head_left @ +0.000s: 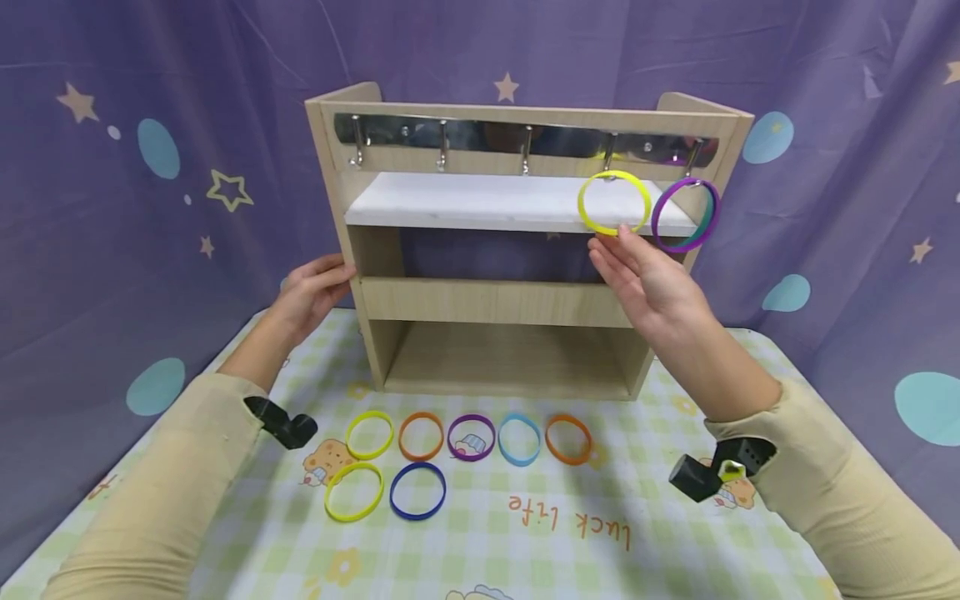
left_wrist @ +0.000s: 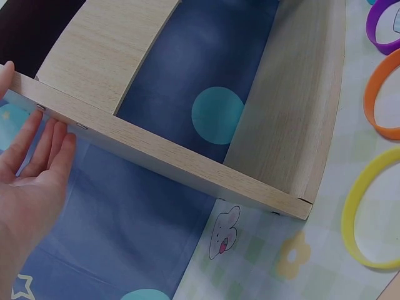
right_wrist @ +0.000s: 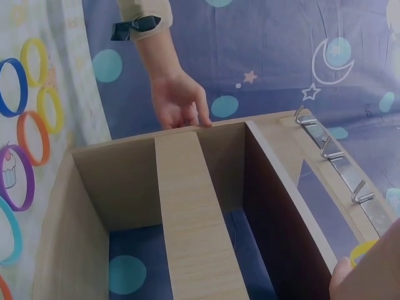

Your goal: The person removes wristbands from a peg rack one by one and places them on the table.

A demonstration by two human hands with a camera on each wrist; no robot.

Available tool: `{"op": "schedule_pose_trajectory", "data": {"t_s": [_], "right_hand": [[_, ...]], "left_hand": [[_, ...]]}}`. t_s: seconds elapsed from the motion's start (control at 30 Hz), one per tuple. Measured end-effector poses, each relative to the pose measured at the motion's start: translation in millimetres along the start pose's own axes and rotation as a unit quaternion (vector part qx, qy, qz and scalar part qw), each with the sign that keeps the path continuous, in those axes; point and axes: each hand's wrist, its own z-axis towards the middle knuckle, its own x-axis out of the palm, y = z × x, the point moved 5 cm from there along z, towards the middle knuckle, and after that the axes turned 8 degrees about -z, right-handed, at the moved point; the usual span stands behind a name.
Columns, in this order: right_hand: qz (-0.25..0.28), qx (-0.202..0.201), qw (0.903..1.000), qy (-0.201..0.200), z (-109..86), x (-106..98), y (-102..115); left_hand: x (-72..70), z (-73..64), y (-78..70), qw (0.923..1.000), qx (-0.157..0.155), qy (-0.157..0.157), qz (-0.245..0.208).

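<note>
My right hand [head_left: 660, 283] pinches a yellow silicone wristband [head_left: 581, 204] by its lower edge, thumb toward me. The wristband's top overlaps the tip of the fourth hook [head_left: 611, 150] in the head view. In the right wrist view only a bit of the yellow wristband [right_wrist: 362, 251] shows beside the hand. A purple wristband [head_left: 656, 225] and a teal wristband [head_left: 707, 218] hang together from the far-right hook. My left hand [head_left: 311, 292] touches the left side panel of the wooden rack [head_left: 487, 302], fingertips against its outer face and thumb at the front edge [left_wrist: 47, 94].
Seven or so wristbands lie in two rows before the rack, among them a blue wristband [head_left: 417, 515], an orange wristband [head_left: 567, 460] and a light-blue wristband [head_left: 520, 461]. Three hooks to the left, such as this hook [head_left: 442, 146], are bare. A purple curtain [head_left: 187, 50] surrounds the table.
</note>
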Motion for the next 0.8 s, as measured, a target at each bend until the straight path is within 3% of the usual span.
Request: {"op": "schedule_pose_trajectory", "data": {"t_s": [0.6, 0.73, 0.8], "right_hand": [[0.013, -0.025, 0.9993, 0.026, -11.2, 5.8, -5.9], [-0.076, -0.033, 0.9961, 0.029, -13.8, 7.3, -14.3], [-0.163, -0.042, 0.9854, 0.025, -13.4, 7.1, -20.4]], "left_hand": [[-0.5, -0.3, 1.6, 0.9997, -0.014, -0.008, 0.017], [-0.4, -0.3, 1.6, 0.9997, -0.014, -0.008, 0.019], [-0.3, -0.4, 1.8, 0.9997, -0.014, -0.008, 0.02]]}}
